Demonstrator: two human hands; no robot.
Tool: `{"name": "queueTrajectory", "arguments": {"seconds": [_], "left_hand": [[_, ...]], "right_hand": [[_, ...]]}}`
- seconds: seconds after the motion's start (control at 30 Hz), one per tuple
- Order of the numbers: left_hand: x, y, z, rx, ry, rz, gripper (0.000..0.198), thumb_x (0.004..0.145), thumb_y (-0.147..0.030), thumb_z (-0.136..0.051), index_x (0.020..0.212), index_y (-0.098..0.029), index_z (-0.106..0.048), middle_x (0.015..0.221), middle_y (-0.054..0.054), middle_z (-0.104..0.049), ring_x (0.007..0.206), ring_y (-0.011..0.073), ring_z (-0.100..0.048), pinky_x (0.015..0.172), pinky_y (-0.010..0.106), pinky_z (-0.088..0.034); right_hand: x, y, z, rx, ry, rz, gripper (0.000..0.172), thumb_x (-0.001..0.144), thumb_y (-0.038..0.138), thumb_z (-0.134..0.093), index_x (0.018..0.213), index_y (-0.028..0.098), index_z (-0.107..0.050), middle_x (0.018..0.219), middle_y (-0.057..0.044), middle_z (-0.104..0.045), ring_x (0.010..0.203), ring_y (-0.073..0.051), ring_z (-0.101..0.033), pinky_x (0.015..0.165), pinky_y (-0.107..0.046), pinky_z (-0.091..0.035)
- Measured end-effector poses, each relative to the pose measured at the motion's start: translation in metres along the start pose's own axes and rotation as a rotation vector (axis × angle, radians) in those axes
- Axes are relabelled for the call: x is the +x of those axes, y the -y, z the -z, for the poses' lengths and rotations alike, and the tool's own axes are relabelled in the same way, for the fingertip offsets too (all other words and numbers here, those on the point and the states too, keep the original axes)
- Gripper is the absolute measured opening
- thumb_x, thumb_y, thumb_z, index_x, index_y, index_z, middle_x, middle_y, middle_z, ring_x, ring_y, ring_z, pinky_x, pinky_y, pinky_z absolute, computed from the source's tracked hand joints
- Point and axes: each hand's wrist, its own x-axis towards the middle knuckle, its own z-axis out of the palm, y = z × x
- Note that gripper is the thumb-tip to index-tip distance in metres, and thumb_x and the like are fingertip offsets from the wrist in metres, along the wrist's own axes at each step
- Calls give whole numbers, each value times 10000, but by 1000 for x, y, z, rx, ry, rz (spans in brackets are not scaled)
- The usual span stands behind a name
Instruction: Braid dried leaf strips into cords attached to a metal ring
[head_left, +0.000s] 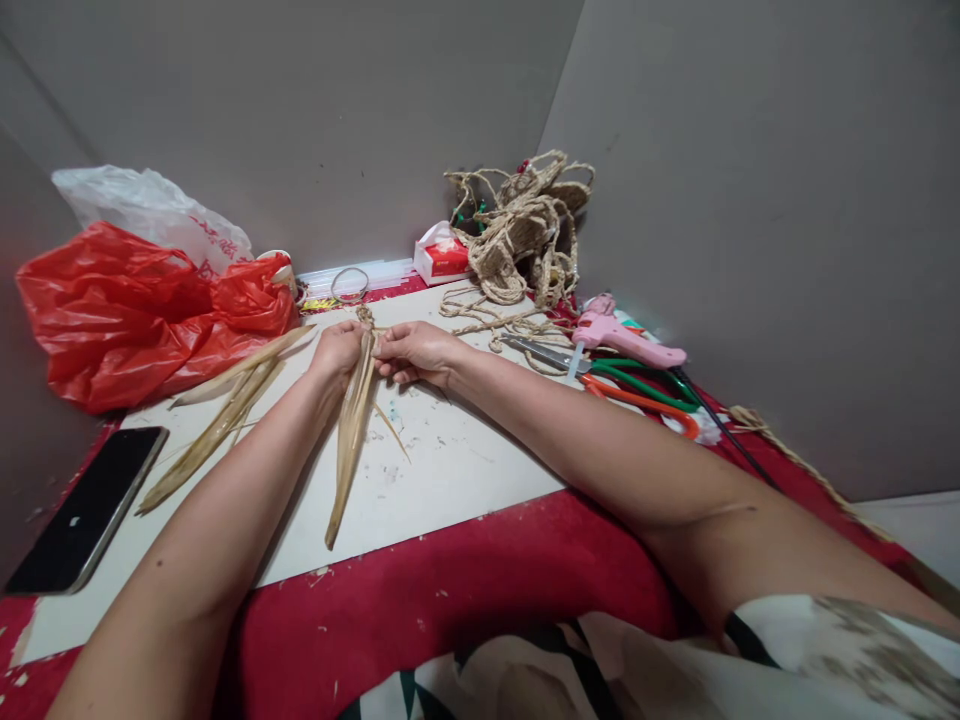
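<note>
Over the white board (442, 480), my left hand (341, 350) is closed around the upper part of a dry, straw-coloured leaf strip (349, 450). The strip's long end hangs down toward me, and a small knotted bit (365, 316) sticks out beyond the fingers. My right hand (411, 352) meets it from the right, thumb and forefinger pinched at the strip's upper edge. A thin loose fibre (392, 432) lies just below the right hand. More dry leaf strips (217, 440) rest on the board left of my left forearm.
A red plastic bag (142, 310) and a phone (86, 510) lie at left. Braided straw rope (525, 240) is heaped at the back beside a red-and-white box (442, 255). A pink glue gun (626, 335), green-handled scissors (645, 380) and an orange-handled tool (637, 398) lie at right.
</note>
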Motion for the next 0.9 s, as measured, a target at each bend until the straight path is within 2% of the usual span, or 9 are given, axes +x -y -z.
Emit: {"name": "queueTrajectory", "arguments": {"seconds": [0.1,0.2,0.27,0.33,0.43,0.53,0.67,0.8,0.9], "left_hand": [[0,1,1,14,7,14,111,663,-129,-607,634,-170,-508,461,-22,-533,389,102,-477,456,227,-370],[-1,1,1,39,5,30,122,660,-120,-606,616,-174,-506,415,-38,-486,327,75,-376,410,213,-266],[-1,2,1,41,-2,34,145,670,-135,-610,597,-181,-494,404,-42,-470,319,69,-347,412,217,-246],[0,2,1,36,0,36,162,668,-149,-628,588,-186,-492,425,-32,-493,340,78,-380,428,225,-267],[0,4,2,30,8,39,152,661,-147,-633,590,-186,-505,434,-27,-504,342,82,-382,427,229,-261],[-1,3,3,22,11,38,156,667,-146,-629,596,-183,-496,404,-46,-462,309,59,-302,398,216,-183],[-6,-1,4,-7,33,49,172,719,-138,-583,614,-181,-454,391,-72,-399,294,34,-218,385,199,-116],[-9,-3,4,-11,40,54,161,760,-153,-563,651,-182,-447,404,-74,-413,285,30,-210,376,190,-108],[-7,-1,3,-1,27,31,156,766,-161,-566,657,-181,-455,397,-75,-405,280,42,-259,367,185,-122]], "right_hand": [[-4,11,7,-26,-33,-10,189,754,9,-562,635,136,-489,525,-13,-580,416,-71,-512,350,-143,-406],[-8,21,15,-28,-43,11,192,724,-9,-554,624,139,-482,466,8,-521,390,-64,-464,328,-134,-354],[-9,24,18,-10,-10,17,189,721,-6,-549,626,139,-477,430,37,-454,364,-45,-400,322,-123,-315],[-9,24,19,11,48,11,180,722,3,-550,631,138,-475,431,50,-426,357,-34,-361,325,-121,-308],[-7,21,20,8,95,1,154,711,23,-579,650,134,-491,468,37,-469,374,-38,-393,338,-130,-338],[-6,20,23,-23,87,7,152,684,49,-628,647,133,-507,464,38,-479,380,-41,-410,340,-131,-338],[-7,19,22,-162,146,23,148,663,106,-671,624,132,-530,427,48,-463,361,-38,-386,330,-136,-338],[-7,11,13,-437,44,97,149,661,74,-628,578,138,-521,387,53,-445,330,-43,-376,318,-150,-363],[-5,4,4,-435,6,127,184,702,81,-592,570,146,-482,372,57,-423,311,-42,-362,306,-149,-343]]}}
